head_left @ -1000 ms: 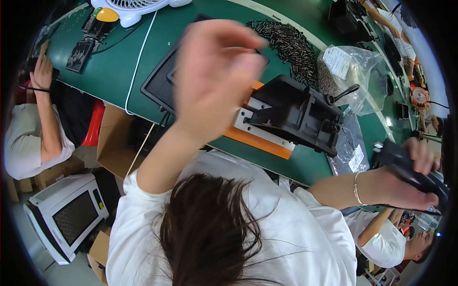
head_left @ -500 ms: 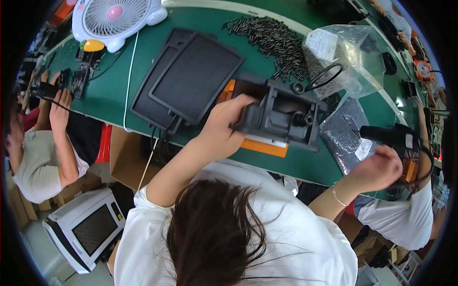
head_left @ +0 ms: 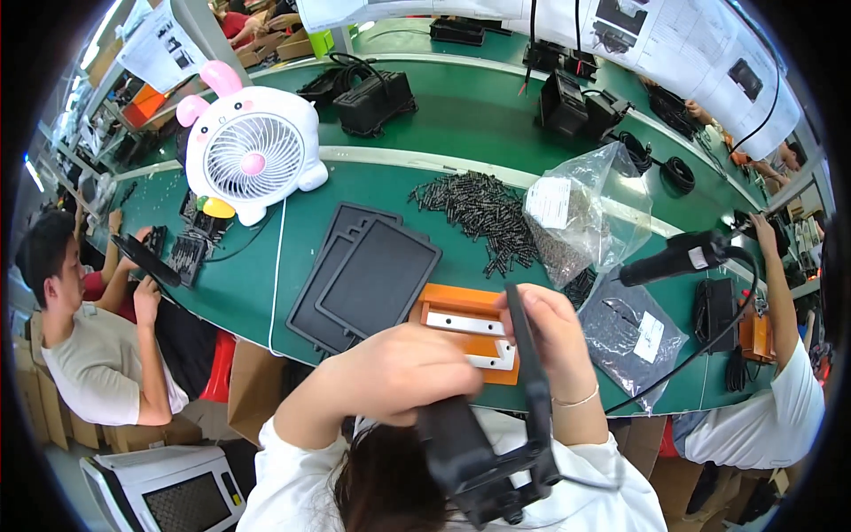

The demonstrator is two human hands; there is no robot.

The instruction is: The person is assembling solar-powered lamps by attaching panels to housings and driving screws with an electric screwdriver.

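While right grip (head_left: 554, 335) holds black housing (head_left: 458, 448), orange fixture (head_left: 477, 344) nearby

One head-worn fisheye looks down over the green worktable (head_left: 235, 288).

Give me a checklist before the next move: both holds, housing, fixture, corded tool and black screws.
1. Right hand on the black plastic housing: ok, its fingers and thumb are at the thin wall.
2. Left hand grip: cannot tell, its contact with the housing is partly hidden.
3. Housing seated in the orange fixture: not ok, it is held off it, toward the person's body.
4. Whole fixture visible: not ok, hands and housing cover parts of it.
5. Black corded tool free of both hands: ok, it is off to their right.
6. Black screws contained: not ok, they lie piled loose on the green table.
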